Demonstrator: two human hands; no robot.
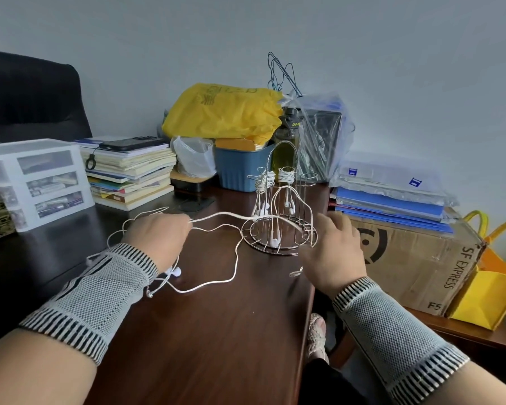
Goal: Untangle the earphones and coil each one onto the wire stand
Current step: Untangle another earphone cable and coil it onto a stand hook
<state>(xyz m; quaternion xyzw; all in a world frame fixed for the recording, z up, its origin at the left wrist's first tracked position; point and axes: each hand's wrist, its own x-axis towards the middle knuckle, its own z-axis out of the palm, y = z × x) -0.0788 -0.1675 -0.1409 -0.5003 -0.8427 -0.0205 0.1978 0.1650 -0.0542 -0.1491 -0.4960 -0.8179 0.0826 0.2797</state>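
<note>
- Two hands are in view, each with a grey knitted wrist sleeve [100, 285].
- The left hand [158, 238] grips a white earphone cable [216, 217] in its curled fingers; the fingertips are hidden behind the hand.
- The right hand [333, 252] shows its back, and its fingers reach forward with the cable near them; whether they pinch it I cannot tell.
- One wire stand [278, 211] is between the hands, a little further away.
- Two coiled earphones [285, 175] hang on the stand.
- Loose cable loops lie under the left hand; the count of earphones there is unclear.

Left hand [158, 238] pinches white earphone cable [216, 217]; right hand [336, 252] holds it beside wire stand [278, 211].
</note>
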